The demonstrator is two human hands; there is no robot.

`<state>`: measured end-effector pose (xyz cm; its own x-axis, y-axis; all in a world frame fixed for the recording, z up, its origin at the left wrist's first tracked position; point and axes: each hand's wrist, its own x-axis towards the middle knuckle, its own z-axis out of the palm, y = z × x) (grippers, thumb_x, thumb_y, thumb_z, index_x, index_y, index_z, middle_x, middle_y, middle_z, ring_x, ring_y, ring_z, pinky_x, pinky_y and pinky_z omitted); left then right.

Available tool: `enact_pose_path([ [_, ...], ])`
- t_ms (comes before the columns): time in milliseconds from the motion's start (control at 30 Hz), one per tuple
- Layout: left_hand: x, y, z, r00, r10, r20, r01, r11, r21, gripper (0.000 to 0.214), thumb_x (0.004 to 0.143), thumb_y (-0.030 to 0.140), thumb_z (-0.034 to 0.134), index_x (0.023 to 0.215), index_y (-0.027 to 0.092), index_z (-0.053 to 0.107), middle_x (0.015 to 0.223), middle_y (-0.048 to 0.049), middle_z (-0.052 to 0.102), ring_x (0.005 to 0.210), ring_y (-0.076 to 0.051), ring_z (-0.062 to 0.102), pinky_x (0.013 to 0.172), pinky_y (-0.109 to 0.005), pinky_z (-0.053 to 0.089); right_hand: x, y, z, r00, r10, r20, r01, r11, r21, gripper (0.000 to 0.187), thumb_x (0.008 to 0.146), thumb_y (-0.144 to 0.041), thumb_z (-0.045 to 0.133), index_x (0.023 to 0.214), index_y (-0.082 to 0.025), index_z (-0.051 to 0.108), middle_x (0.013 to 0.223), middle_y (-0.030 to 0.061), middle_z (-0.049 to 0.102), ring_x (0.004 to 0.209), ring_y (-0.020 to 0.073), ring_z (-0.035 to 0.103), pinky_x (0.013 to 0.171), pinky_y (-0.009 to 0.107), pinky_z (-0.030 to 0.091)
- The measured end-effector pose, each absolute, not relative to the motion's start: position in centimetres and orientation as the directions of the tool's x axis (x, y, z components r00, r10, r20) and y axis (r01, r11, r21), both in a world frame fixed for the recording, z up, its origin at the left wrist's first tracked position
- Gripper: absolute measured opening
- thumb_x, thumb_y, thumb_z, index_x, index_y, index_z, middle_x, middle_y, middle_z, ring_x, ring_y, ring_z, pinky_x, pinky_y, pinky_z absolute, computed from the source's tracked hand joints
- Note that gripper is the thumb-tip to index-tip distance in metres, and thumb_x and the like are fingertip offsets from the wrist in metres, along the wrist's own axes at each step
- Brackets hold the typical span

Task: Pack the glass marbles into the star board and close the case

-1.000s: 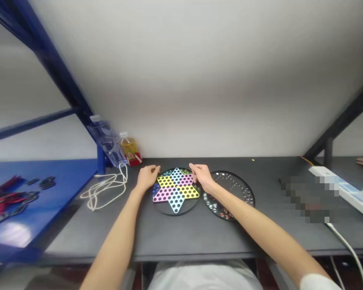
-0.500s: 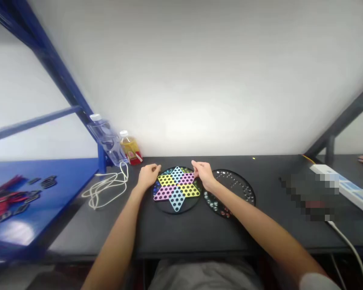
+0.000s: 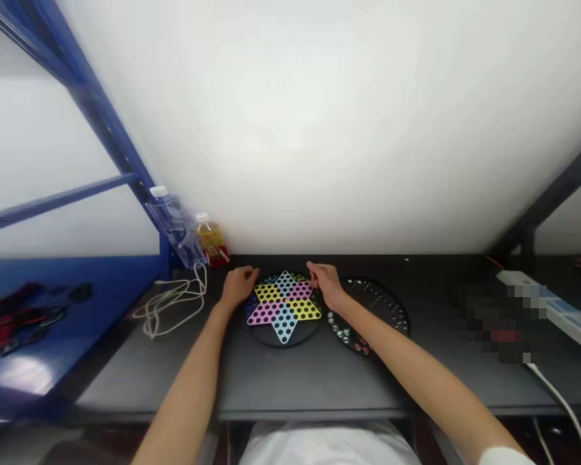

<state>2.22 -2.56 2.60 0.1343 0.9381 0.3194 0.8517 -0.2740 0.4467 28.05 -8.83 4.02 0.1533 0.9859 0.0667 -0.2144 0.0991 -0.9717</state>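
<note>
A star-shaped Chinese checkers board, in light blue, pink and yellow with dark holes, lies on a round black tray holding small coloured pieces round the star. My left hand rests at the tray's upper left edge with curled fingers; whether anything is in them cannot be seen. On the other side, my right hand has thumb and fingers pinched together by the upper right pink point of the star. What it pinches, if anything, is too small to tell. My right forearm crosses a second round tray with whitish and reddish pieces.
A tangled white cable lies on the left of the black table. Behind it stand a clear bottle and a yellow-red bottle. At right are a white power strip and a blurred-out object.
The whole view has shifted slightly, so the table appears a little lower. Both hands keep nearly the same places beside the star board.
</note>
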Motion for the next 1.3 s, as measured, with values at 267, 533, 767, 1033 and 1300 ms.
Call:
enact_pose_path([
  [267,2.1,-2.5,2.6,0.124,0.944,0.306,0.851,-0.26,0.456,0.04,0.087,0.046,0.045,0.071,0.019,0.07,0.069,-0.0054,0.069,0.064,-0.018,0.057,0.064,-0.027,0.036,28.5,-8.3,3.8,0.177,0.984,0.033,-0.257,0.079,-0.963,0.04,0.075,-0.041,0.065,0.047,-0.02,0.047,0.04,-0.0064,0.039,0.038,0.008,0.035,0.052,0.026,0.043],
  [533,2.0,-2.6,2.6,0.142,0.936,0.322,0.848,-0.283,0.448,0.041,0.089,0.047,0.044,0.07,0.019,0.069,0.067,-0.0045,0.068,0.063,-0.017,0.056,0.063,-0.026,0.036,28.7,-8.3,3.8,0.171,0.984,0.055,-0.241,0.096,-0.966,0.042,0.076,-0.045,0.064,0.048,-0.02,0.046,0.041,-0.0064,0.037,0.04,0.0086,0.036,0.053,0.026,0.043],
  [767,2.2,-2.6,2.8,0.134,0.938,0.319,0.86,-0.27,0.433,0.04,0.088,0.046,0.045,0.071,0.019,0.069,0.068,-0.0045,0.068,0.064,-0.018,0.057,0.063,-0.026,0.036,30.4,-11.5,5.6,-0.048,0.934,0.354,0.293,0.352,-0.889,0.021,0.079,-0.036,0.065,0.068,-0.019,0.062,0.064,-0.0012,0.058,0.059,0.0126,0.05,0.06,0.025,0.041],
  [1033,2.1,-2.8,2.9,0.159,0.933,0.323,0.851,-0.295,0.434,0.04,0.089,0.045,0.045,0.072,0.018,0.07,0.068,-0.005,0.068,0.063,-0.018,0.057,0.063,-0.026,0.036,29.2,-12.9,5.3,-0.469,0.787,0.401,0.556,0.615,-0.558,0.01,0.076,-0.009,0.064,0.079,-0.018,0.068,0.079,0.0019,0.062,0.074,0.0147,0.055,0.071,0.026,0.041],
  [1300,2.1,-2.9,3.0,0.158,0.93,0.332,0.856,-0.297,0.423,0.039,0.089,0.043,0.044,0.072,0.018,0.069,0.069,-0.0062,0.068,0.062,-0.018,0.057,0.062,-0.027,0.036,32.8,-11.2,4.9,-0.298,0.862,0.411,0.601,0.504,-0.621,0.008,0.077,-0.017,0.067,0.084,-0.018,0.07,0.081,0.0028,0.064,0.072,0.0151,0.055,0.071,0.028,0.043],
])
